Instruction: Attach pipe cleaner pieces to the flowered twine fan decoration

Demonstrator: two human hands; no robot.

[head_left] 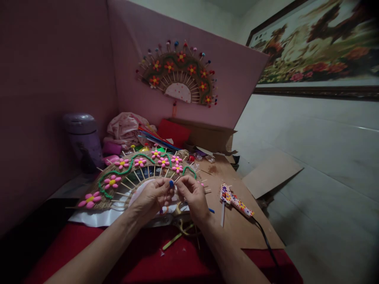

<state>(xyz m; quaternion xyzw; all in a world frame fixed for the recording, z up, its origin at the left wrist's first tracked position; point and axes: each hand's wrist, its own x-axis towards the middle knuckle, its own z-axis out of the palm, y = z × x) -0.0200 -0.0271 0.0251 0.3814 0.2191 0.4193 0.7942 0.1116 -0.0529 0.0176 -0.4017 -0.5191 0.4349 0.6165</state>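
Blue piece [171, 184], lower centre of frame, sits pinched in the left hand [155, 192]; whether the right hand [192, 193] beside it grips anything cannot be told. Apparent step: fingertip work before the flowered fan [151, 163]; next move likely needs steadiness.

Blue piece [171, 184] in left grip [152, 194], right grip [192, 195] beside.

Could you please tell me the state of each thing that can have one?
Left hand: pinching blue piece
Right hand: pinched; contents unclear
Pink-flowered fan: rim sparsely ball-tipped
Orange-flowered fan: upright, rim ball-tipped
Glue gun: lying on cardboard; power unclear
Bottle: upright, lidded
Scissors: partly hidden; opening unclear
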